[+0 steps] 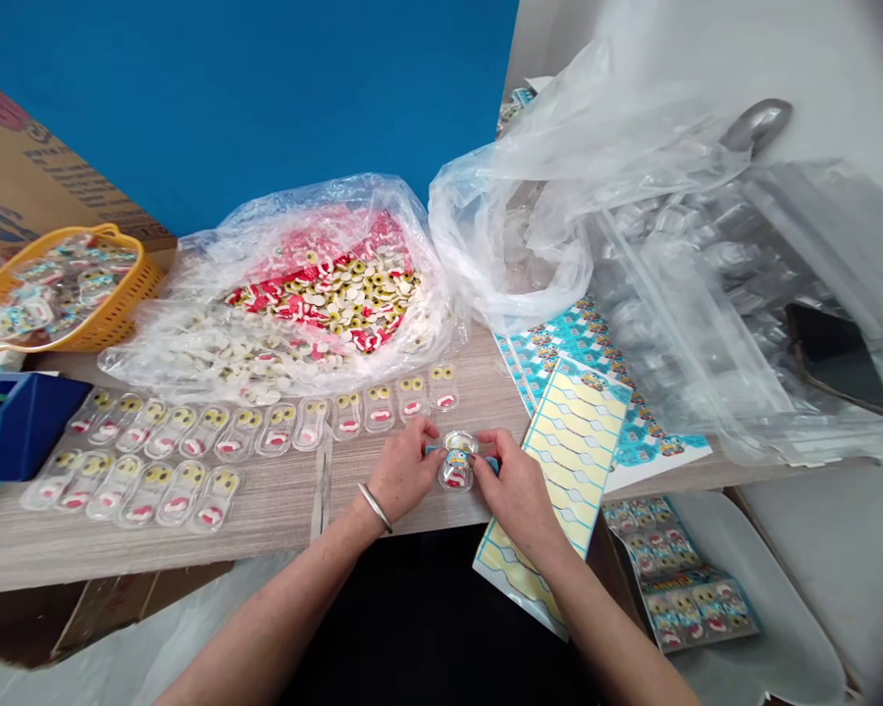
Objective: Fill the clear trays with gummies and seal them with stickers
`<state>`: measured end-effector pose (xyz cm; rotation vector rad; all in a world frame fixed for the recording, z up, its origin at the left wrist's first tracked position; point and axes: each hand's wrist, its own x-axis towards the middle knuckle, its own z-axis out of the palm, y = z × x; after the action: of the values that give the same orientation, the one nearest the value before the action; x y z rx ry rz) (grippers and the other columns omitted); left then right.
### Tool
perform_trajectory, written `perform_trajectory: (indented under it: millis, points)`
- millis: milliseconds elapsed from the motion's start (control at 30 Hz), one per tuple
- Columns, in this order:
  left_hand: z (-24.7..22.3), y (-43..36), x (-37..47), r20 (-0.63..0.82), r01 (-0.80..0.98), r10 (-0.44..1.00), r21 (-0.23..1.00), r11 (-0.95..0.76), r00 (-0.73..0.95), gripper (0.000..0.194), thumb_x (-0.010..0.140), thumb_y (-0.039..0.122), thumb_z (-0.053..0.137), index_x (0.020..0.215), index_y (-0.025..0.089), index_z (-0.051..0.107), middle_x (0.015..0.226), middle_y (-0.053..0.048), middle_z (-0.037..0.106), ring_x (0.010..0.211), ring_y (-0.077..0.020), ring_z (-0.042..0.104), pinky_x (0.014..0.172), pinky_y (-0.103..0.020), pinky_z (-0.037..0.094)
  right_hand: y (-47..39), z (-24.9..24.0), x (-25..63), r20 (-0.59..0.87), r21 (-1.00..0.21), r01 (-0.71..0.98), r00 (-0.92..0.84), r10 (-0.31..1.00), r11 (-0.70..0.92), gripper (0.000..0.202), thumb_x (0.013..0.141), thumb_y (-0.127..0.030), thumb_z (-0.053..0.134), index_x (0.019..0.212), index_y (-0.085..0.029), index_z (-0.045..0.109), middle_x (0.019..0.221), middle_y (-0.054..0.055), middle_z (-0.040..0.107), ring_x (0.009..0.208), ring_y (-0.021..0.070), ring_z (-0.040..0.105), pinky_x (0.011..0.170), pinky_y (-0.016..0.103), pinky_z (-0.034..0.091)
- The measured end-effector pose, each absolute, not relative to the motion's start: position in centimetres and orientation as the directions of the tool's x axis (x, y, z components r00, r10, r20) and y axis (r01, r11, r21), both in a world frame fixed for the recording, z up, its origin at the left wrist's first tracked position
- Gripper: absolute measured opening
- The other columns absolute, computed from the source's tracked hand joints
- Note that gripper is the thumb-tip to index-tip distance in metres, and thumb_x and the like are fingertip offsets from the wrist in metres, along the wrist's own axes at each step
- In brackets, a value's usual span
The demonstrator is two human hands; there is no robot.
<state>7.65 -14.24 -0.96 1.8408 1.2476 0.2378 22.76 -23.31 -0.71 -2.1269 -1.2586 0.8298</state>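
A small clear plastic case with red and white pieces inside lies at the table's front edge between my hands. Across its narrow waist runs a blue printed sticker label. My left hand, with a bangle at the wrist, pinches the label's left end against the case. On the other side, my right hand grips the label's right end between thumb and fingers. Beneath my right forearm is a backing sheet with yellowish, label-shaped gaps. Two rows of similar filled cases lie to the left.
Behind stands an open plastic bag of eye and red-white pieces. A yellow basket and blue tape dispenser are left. Label sheets, bagged clear cases and a phone lie right, above a box of labelled cases.
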Motion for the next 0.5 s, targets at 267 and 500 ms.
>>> perform_trajectory:
  millis: [267,500]
  points:
    - [-0.4,-14.3,8.2,-0.334,0.827,0.803,0.468,-0.313,0.493,0.01,0.083,0.025,0.056,0.091,0.019,0.055,0.077,-0.006,0.066,0.074,-0.0238,0.064,0.064,-0.031,0.04,-22.0,-0.4,22.4,-0.308,-0.419,0.828,0.256,0.916,-0.373,0.023,0.092,-0.024,0.05,0.114,-0.022,0.053,0.086,0.005,0.072,0.078,0.0219,0.069,0.061,0.028,0.037]
    - [1.5,-17.8,4.1,-0.36,0.917,0.851,0.259,-0.302,0.382,0.012,0.09,0.032,0.05,0.094,0.022,0.054,0.088,-0.007,0.067,0.069,-0.0241,0.066,0.057,-0.029,0.038,-22.8,0.0,19.0,-0.367,-0.446,0.847,0.12,0.923,-0.288,0.014,0.09,-0.024,0.054,0.103,-0.022,0.05,0.08,0.002,0.071,0.073,0.0219,0.069,0.057,0.028,0.034]
